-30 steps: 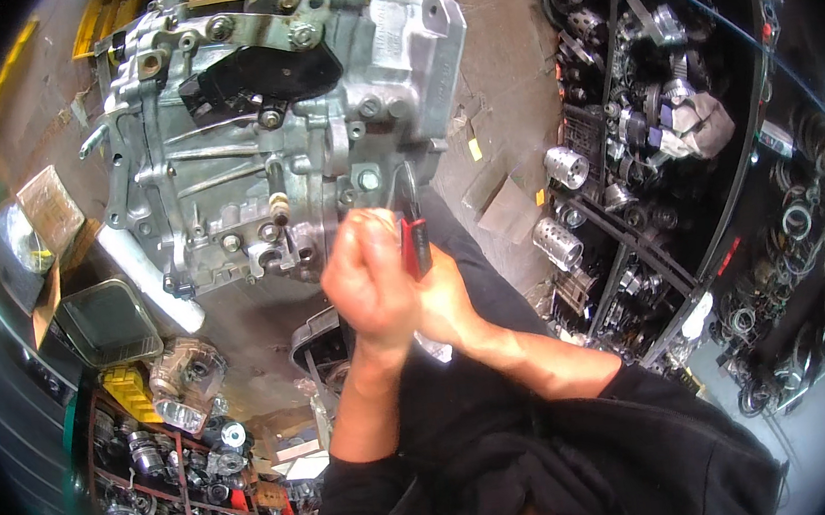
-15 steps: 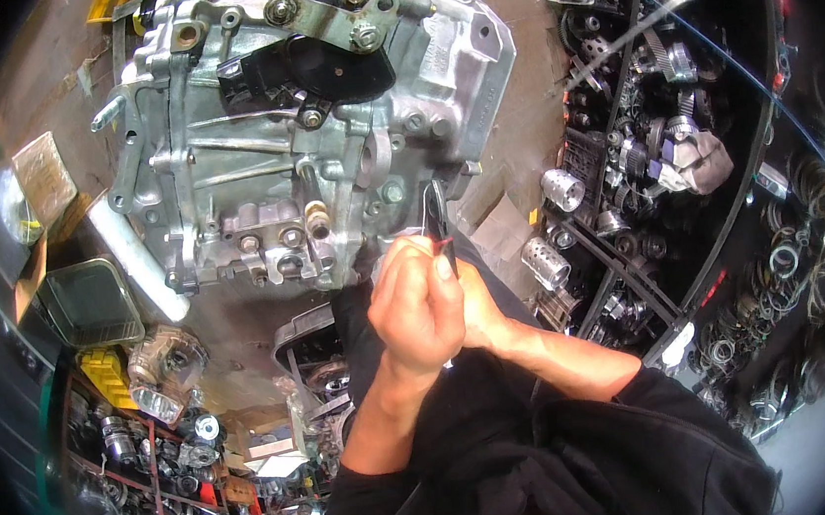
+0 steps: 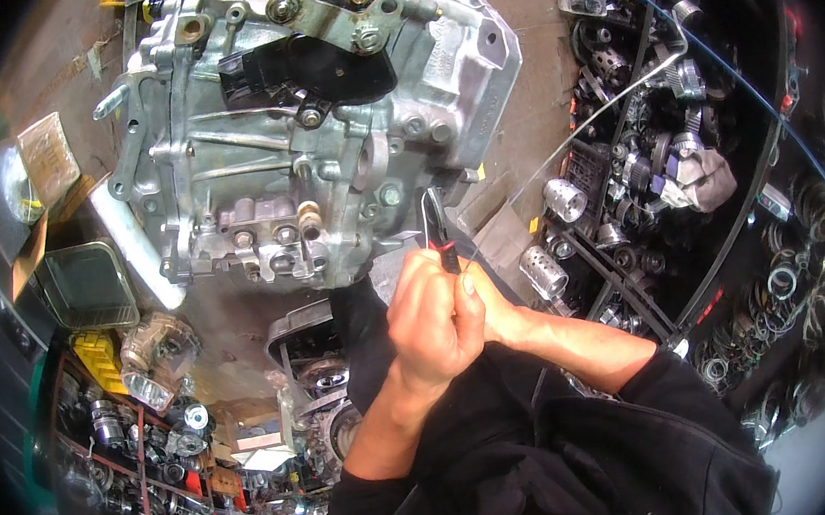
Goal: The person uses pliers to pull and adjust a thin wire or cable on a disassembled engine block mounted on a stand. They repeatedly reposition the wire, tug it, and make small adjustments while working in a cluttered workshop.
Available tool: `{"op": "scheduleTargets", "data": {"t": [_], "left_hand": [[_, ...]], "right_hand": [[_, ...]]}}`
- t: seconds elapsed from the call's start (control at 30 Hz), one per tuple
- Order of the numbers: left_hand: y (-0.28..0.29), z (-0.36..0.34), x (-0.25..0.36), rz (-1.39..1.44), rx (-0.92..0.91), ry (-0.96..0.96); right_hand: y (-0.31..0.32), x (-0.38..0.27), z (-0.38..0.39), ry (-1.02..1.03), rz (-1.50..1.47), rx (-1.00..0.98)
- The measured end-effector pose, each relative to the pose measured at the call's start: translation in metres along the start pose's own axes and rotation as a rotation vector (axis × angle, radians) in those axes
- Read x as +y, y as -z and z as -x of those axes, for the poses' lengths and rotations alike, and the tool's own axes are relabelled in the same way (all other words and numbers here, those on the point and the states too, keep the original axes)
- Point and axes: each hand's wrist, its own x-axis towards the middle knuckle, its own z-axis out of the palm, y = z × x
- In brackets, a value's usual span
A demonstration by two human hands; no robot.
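Observation:
My left hand (image 3: 430, 317) is closed in a fist round a slim hand tool with dark and bare metal parts and a red band (image 3: 436, 217). A thin pale loop runs along the tool's tip, which points away from me; its exact kind is unclear. Pressed against the fist's right side is my right hand (image 3: 500, 317), its fingers hidden behind the left. Just beyond the tool's tip lies a large silver-grey cast gearbox housing (image 3: 244, 159) with bolts, ribs and a black cover (image 3: 340, 71). The tip looks apart from the casing, though depth is hard to judge.
On the right, a rack (image 3: 624, 287) holds gears, drums and shafts, with metal rings (image 3: 782, 279) beyond. A blue line (image 3: 710, 48) crosses above it. To the left are a shallow tray (image 3: 88, 287), a white tube (image 3: 136, 246) and a yellow bin (image 3: 98, 362). More parts fill the lower left.
Both hands and the tool have shifted slightly right and nearer to me, away from the housing. The grip looks the same. The view has shifted a little.

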Motion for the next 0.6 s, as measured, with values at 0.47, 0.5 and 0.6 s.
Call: {"op": "scheduleTargets", "data": {"t": [0.47,0.5,0.6], "left_hand": [[-0.045,0.023,0.011,-0.196,0.143,-0.042],[-0.048,0.026,0.012,-0.224,0.146,-0.028],[-0.06,0.033,0.011,-0.24,0.215,-0.056]], "right_hand": [[0.041,0.009,0.002,0.059,0.096,-0.198],[0.046,0.009,0.0,0.098,0.119,-0.232],[0.066,0.008,-0.004,0.019,0.201,-0.329]]}}
